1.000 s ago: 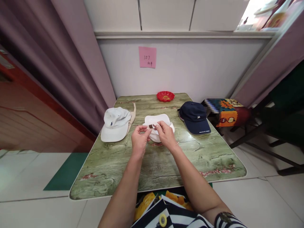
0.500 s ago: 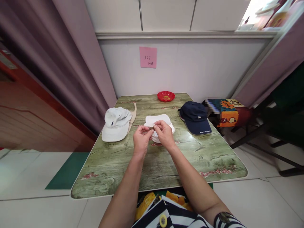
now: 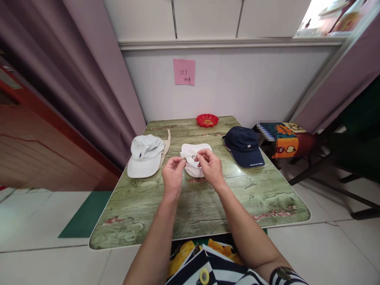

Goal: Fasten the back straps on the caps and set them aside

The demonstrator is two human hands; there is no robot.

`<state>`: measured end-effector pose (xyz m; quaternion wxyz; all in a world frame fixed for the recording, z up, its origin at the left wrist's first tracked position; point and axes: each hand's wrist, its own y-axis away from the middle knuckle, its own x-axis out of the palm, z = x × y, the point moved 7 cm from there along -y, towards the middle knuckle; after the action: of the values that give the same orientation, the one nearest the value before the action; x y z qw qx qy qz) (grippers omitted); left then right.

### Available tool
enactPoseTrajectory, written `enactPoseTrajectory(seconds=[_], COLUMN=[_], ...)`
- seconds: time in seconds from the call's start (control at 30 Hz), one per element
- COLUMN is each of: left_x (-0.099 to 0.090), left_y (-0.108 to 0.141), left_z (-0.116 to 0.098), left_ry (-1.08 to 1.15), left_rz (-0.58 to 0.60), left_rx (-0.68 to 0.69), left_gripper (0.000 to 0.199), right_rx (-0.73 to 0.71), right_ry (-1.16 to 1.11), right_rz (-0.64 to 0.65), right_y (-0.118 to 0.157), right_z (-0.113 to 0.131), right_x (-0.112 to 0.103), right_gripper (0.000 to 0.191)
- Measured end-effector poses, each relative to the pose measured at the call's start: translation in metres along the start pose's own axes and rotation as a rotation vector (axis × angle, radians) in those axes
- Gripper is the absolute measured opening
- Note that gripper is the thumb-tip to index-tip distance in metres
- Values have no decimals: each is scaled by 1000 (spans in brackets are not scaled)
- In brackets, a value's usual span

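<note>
A white cap (image 3: 193,171) lies in the middle of the table, between my two hands. My left hand (image 3: 172,176) is closed in a pinch on the left end of the cap's thin strap (image 3: 189,157). On the other side, the fingertips of my right hand (image 3: 211,168) pinch the strap near a small dark curved piece (image 3: 193,157), which looks like a ring or buckle. A pale white cap (image 3: 145,155) with a small dark emblem sits to the left. To the right rests a navy cap (image 3: 244,146) with white lettering on its brim.
A red scalloped dish (image 3: 207,120) stands at the back of the green wood-patterned table (image 3: 204,213). Behind it, a pink note (image 3: 184,72) is stuck on the white wall. A stool with a colourful cover (image 3: 286,147) is at the right, beyond the table edge.
My hands, close together before, have moved apart. The strap and the small dark curved piece now show between my fingertips.
</note>
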<state>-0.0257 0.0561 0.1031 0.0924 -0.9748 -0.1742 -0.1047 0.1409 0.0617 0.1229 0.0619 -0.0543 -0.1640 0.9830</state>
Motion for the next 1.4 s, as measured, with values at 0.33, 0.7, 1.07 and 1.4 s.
enactPoseTrajectory(seconds=[0.33,0.7,1.07,1.4], left_x=[3,6,4,7], left_y=[7,7,4,5], left_z=[0,0,0,-6], left_ry=[170,101,21,-36], left_rz=[4,48,71,118], left_rx=[-185,-140,-103,-84], left_gripper=[35,27,26,25], right_rx=[-258,-224,-240,-267], right_ry=[583,554,586,597], right_rz=[-41,-41,40,78], right_y=[10,8,7,6], right_z=[30,20,21,27], right_x=[-7,-5,-5,-2], right_gripper=[17,16,16,18])
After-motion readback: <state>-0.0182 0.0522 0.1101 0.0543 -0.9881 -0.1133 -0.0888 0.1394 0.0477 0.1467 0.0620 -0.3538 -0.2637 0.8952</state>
